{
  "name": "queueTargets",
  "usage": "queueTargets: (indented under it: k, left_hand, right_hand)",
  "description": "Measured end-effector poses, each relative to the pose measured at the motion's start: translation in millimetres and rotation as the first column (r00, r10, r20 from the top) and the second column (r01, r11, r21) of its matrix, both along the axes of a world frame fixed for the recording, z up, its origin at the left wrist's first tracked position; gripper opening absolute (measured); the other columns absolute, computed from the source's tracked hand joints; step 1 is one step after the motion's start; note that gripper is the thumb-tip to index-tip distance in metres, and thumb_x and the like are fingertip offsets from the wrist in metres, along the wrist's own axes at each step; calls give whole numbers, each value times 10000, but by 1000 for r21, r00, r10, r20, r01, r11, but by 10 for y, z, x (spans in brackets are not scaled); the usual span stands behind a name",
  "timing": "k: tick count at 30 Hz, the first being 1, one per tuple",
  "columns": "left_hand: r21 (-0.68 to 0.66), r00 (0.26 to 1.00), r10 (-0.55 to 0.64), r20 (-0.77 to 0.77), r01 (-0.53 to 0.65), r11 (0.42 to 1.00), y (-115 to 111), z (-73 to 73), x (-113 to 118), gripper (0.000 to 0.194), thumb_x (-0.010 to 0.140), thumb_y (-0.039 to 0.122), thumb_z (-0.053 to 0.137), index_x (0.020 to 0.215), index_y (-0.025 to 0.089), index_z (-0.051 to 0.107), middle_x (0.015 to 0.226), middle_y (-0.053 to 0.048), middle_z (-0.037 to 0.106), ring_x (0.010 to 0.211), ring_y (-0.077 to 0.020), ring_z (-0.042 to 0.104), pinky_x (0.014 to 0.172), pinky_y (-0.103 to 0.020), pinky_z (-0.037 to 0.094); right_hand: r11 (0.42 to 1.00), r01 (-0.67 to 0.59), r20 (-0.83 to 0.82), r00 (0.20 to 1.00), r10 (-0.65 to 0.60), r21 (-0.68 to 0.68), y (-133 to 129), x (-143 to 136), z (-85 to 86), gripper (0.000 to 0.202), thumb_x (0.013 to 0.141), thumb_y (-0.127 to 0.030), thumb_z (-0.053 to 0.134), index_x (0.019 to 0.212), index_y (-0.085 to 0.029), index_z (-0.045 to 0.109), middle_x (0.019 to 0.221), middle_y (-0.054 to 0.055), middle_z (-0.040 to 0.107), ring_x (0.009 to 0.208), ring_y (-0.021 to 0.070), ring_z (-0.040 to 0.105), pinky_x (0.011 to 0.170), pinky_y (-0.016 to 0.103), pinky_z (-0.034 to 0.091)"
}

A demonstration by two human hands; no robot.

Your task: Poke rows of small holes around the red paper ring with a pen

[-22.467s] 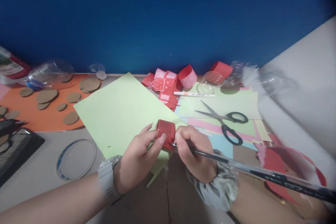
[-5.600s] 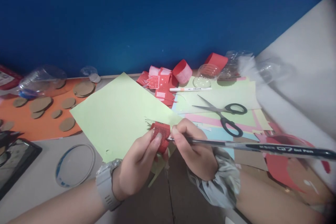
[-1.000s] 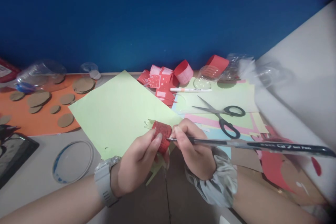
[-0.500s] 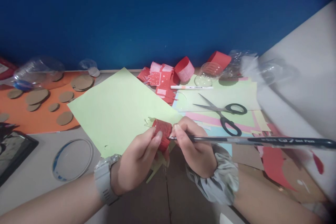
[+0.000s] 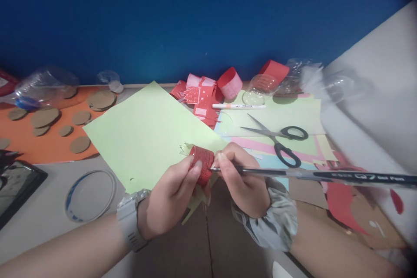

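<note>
Between my two hands is a small red roll (image 5: 202, 158) with dark crossing lines on its side. My left hand (image 5: 171, 193) grips it from the left, thumb on its surface. A dark gel pen (image 5: 306, 174) is pinched in my right hand (image 5: 243, 180), its tip touching the roll's right side and its barrel reaching to the right edge of the view. Under and behind the roll lies a light green sheet (image 5: 146, 126), with small torn green bits beside the roll.
Open scissors (image 5: 276, 135) lie on coloured papers (image 5: 280, 115) at the right. Red paper pieces (image 5: 206, 100) and a marker (image 5: 239, 106) are behind. Cardboard discs (image 5: 45, 117) rest on orange paper (image 5: 19, 139) at the left, near a tape ring (image 5: 89, 195) and plastic bottle (image 5: 42, 87).
Almost nothing differs. The pen's barrel sits at a very slightly different tilt, and the view has shifted a little; both hands keep their holds.
</note>
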State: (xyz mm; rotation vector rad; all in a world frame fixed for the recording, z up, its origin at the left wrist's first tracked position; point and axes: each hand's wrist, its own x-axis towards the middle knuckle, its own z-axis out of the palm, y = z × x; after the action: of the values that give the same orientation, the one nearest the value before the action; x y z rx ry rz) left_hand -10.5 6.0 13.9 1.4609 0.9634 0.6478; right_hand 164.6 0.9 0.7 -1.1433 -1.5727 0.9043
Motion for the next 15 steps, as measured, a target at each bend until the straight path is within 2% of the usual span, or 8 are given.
queueTargets:
  k: [3, 8, 13, 15]
  left_hand:
    - [3, 1000, 14, 6, -14, 1000, 0, -2, 4, 401, 1092, 278, 340, 745, 212, 529, 709, 31, 593, 692, -130, 529, 764, -246, 410]
    - [32, 999, 15, 36, -17, 999, 6, 6, 17, 421, 1088, 220, 332, 711, 213, 518, 693, 49, 594, 674, -107, 534, 726, -227, 391]
    - [38, 999, 21, 38, -23, 999, -9, -7, 2, 387, 1089, 230, 344, 738, 216, 504, 697, 56, 601, 683, -105, 533, 740, -222, 393]
    - [35, 999, 26, 26, -27, 999, -13, -20, 2, 381, 1088, 239, 347, 740, 216, 501, 700, 54, 590, 674, -108, 518, 740, -226, 396]
  right_hand:
    - [1000, 7, 19, 1000, -7, 16, 8, 1, 6, 331, 1044, -305, 517, 725, -218, 507, 624, -56, 466, 528, 97, 441, 524, 234, 386]
    - [991, -127, 26, 992, 126, 44, -3, 14, 19, 289, 1030, -293, 529, 749, -225, 520, 633, -45, 540, 546, 109, 504, 540, 240, 416]
    - [997, -34, 46, 998, 31, 70, -2, 31, -13, 279, 1039, -267, 519, 762, -229, 523, 640, -47, 501, 556, 107, 487, 533, 233, 408]
    - [996, -47, 53, 998, 43, 71, 4, 34, -15, 263, 1036, -252, 524, 774, -229, 520, 639, -53, 498, 551, 101, 484, 534, 228, 409]
